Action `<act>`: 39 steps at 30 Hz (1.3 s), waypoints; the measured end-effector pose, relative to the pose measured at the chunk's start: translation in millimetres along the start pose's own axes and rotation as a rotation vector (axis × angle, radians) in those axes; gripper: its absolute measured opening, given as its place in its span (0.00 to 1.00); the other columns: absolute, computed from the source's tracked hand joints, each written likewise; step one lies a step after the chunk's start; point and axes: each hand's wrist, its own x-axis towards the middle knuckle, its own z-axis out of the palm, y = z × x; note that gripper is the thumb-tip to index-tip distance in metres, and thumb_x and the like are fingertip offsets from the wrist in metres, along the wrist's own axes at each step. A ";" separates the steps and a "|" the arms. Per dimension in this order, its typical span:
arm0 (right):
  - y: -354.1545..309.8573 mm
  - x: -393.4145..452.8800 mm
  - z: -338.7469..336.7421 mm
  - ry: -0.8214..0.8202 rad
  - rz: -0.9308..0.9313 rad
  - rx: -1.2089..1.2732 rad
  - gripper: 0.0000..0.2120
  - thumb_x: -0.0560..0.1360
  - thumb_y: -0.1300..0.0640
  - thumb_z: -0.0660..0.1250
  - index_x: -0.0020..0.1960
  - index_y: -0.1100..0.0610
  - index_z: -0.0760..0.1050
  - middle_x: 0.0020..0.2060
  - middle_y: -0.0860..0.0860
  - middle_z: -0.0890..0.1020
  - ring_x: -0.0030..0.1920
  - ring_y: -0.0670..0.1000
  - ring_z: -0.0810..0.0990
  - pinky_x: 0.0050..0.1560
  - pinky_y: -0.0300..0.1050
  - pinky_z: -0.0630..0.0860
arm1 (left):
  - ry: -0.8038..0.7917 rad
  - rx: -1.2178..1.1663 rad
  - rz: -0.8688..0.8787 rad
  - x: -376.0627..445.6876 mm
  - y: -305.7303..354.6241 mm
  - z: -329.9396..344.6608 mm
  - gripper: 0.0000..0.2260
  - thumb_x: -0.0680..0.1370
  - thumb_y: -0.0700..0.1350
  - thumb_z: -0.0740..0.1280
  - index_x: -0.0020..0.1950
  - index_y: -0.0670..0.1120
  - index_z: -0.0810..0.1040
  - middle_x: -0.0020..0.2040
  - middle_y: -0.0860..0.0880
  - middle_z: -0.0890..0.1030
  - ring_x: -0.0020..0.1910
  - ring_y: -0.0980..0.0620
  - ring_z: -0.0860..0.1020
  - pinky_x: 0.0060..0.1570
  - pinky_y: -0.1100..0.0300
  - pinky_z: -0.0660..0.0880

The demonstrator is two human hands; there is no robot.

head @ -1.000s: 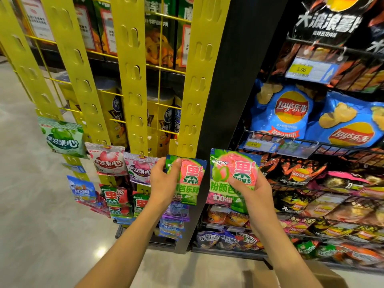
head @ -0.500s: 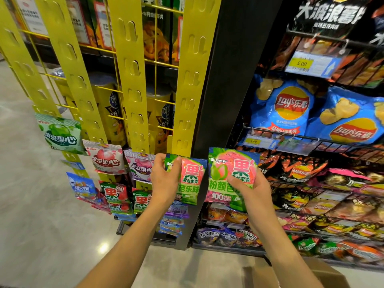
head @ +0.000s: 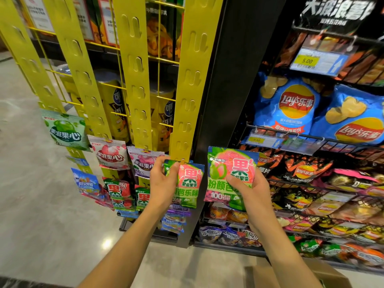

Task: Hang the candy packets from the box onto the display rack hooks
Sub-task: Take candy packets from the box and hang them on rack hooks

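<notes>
The left hand [head: 164, 183] pinches the top corner of a pink-and-green guava candy packet [head: 188, 183] right at the lowest hook of the rightmost yellow hanging strip [head: 191, 84]; whether its hole is seated on the hook cannot be told. At three o'clock from it, the right hand [head: 252, 190] grips a second guava packet [head: 229, 175], held free in front of the dark shelf post [head: 234, 80]. At nine o'clock, several packets already hang low on the other strips, such as a green-apple packet [head: 65, 129]. Every hook above is bare, so most hanging seems left. The cardboard box [head: 295, 275] sits at six o'clock; its contents are hidden.
</notes>
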 end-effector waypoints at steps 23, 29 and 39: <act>-4.8 13.4 73.3 -0.178 -0.031 0.045 0.15 0.77 0.60 0.72 0.63 0.53 0.78 0.52 0.50 0.87 0.52 0.49 0.86 0.45 0.40 0.82 | -0.188 0.028 -0.137 -3.1 -12.8 -18.0 0.12 0.83 0.38 0.66 0.66 0.44 0.80 0.58 0.46 0.85 0.59 0.46 0.84 0.60 0.43 0.81; 2.5 20.9 73.6 -0.171 -0.007 0.030 0.15 0.78 0.60 0.72 0.64 0.54 0.78 0.53 0.53 0.86 0.53 0.52 0.86 0.48 0.44 0.82 | -0.314 -0.070 -0.200 0.3 -8.9 -27.6 0.08 0.83 0.41 0.67 0.59 0.45 0.84 0.54 0.44 0.87 0.55 0.42 0.85 0.60 0.41 0.79; 4.4 25.0 65.4 -0.161 -0.012 -0.019 0.13 0.79 0.59 0.71 0.63 0.51 0.78 0.54 0.49 0.86 0.54 0.49 0.85 0.53 0.44 0.82 | -0.438 -0.179 -0.353 11.0 -1.9 -34.4 0.23 0.80 0.63 0.64 0.62 0.47 0.83 0.62 0.46 0.84 0.64 0.46 0.81 0.71 0.43 0.70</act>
